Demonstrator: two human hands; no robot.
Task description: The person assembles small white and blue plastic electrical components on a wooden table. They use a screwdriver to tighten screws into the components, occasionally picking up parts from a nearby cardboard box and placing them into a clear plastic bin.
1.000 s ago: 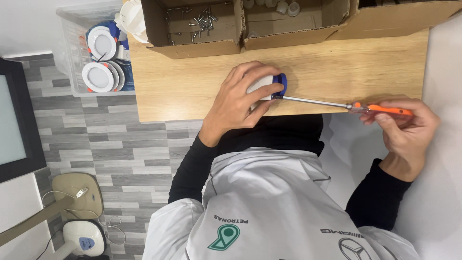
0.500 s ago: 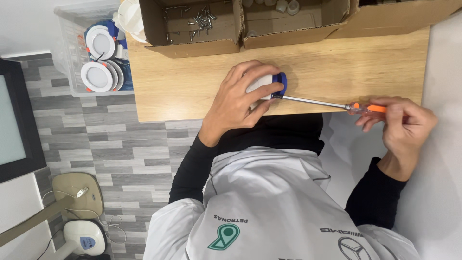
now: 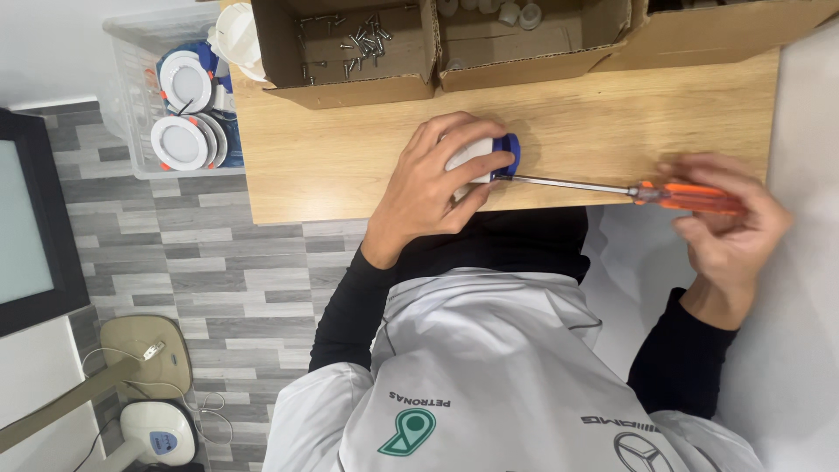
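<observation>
Left hand point(image 3: 433, 188) clamped on white-and-blue fitting point(image 3: 489, 157) mid-frame on worktop point(image 3: 350, 166), right hand point(image 3: 730, 232) gripping orange screwdriver point(image 3: 629, 190), cardboard box point(image 3: 350, 87) of loose screws point(image 3: 363, 35) (top centre), clear bin point(image 3: 131, 96) of round lamps point(image 3: 179, 144) upper left.

The left hand point(image 3: 437, 179) lies palm down near the front edge of the wooden tabletop, fingers curled and closed around what it holds, thumb tucked along the side nearest the body. Its wrist bends back into a black sleeve. The right hand point(image 3: 730, 223) hovers past the tabletop's right front corner, fingers blurred and pinched together in a grip, the forearm in a black sleeve angling back toward the torso.
</observation>
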